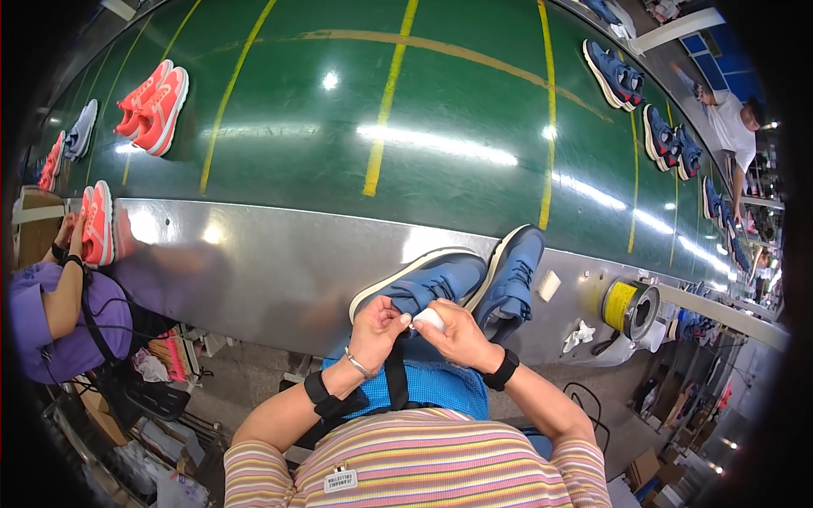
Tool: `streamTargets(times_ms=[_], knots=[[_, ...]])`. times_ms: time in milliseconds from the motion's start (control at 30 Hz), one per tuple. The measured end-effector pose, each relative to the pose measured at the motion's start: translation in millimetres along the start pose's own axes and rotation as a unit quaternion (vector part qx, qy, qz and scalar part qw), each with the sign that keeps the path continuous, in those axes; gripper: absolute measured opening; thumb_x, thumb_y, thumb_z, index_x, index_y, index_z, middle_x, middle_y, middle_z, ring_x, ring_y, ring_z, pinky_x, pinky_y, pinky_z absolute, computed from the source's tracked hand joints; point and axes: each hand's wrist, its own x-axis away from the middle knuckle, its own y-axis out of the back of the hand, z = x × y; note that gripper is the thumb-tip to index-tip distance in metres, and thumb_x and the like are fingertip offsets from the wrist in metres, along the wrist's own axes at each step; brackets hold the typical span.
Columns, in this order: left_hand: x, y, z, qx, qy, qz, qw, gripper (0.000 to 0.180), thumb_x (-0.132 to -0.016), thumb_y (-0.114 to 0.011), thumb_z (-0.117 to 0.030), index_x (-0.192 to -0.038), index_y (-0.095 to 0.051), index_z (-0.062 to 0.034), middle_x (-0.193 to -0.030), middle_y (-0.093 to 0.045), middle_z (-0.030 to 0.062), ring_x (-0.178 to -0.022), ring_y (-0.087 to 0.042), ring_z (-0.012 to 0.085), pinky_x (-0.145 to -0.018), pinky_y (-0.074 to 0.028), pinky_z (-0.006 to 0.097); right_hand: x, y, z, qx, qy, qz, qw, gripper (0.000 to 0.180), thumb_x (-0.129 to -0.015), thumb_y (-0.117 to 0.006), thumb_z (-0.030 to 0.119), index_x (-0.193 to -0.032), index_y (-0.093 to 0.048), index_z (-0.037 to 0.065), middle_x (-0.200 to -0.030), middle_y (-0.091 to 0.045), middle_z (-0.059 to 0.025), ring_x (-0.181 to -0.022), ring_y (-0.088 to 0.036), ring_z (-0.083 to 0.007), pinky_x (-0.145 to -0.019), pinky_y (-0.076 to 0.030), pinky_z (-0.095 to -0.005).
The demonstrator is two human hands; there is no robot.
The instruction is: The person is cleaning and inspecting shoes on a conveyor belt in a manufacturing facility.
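Note:
A pair of dark blue shoes with pale soles lies before me on the metal ledge. My left hand [378, 333] is beside the left shoe [436, 281], thumb and forefinger pinched together. Whatever is between those fingertips is too small to make out. Close to it, my right hand [460, 336] is closed round a small white piece [430, 318], its kind unclear. The fingertips of both hands nearly meet at the near edge of the left shoe. To the right, the other shoe [513, 275] leans against its mate, untouched by either hand.
Beyond the metal ledge [288, 279] runs a green conveyor belt [305, 110] carrying coral shoes [161, 110] and more blue pairs [614, 74]. On the ledge's right lie a white block [549, 286], a crumpled white scrap [578, 336] and a yellow-labelled tin [622, 306]. Co-workers stand at both sides.

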Motion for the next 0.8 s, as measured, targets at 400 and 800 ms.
streamTargets(times_ms=[400, 800], knots=[[-1.0, 0.6, 2.0, -0.004, 0.009, -0.006, 1.0, 0.015, -0.08, -0.057, -0.001, -0.092, -0.049, -0.0026, -0.081, -0.056, 0.0022, -0.074, -0.053, 0.0063, -0.068, -0.044, 0.019, 2.7, -10.9, -4.6, -0.082, -0.106, -0.061, 0.989, 0.017, -0.079, -0.057, 0.014, -0.076, -0.05, 0.0, -0.065, -0.052, -0.0165, -0.06, -0.054, -0.0322, -0.055, -0.042, -0.0369], [3.0, 2.9, -11.6, -0.018, 0.023, 0.004, 1.0, 0.018, -0.081, -0.056, -0.001, -0.097, -0.05, 0.0007, -0.088, -0.057, 0.0057, -0.078, -0.056, 0.0097, -0.074, -0.047, 0.023, -2.1, -5.2, 4.3, -0.287, -0.166, -0.117, 0.936, 0.015, -0.087, -0.053, 0.016, -0.083, -0.051, 0.001, -0.07, -0.055, -0.0025, -0.061, -0.056, -0.0092, -0.052, -0.05, -0.0236]])
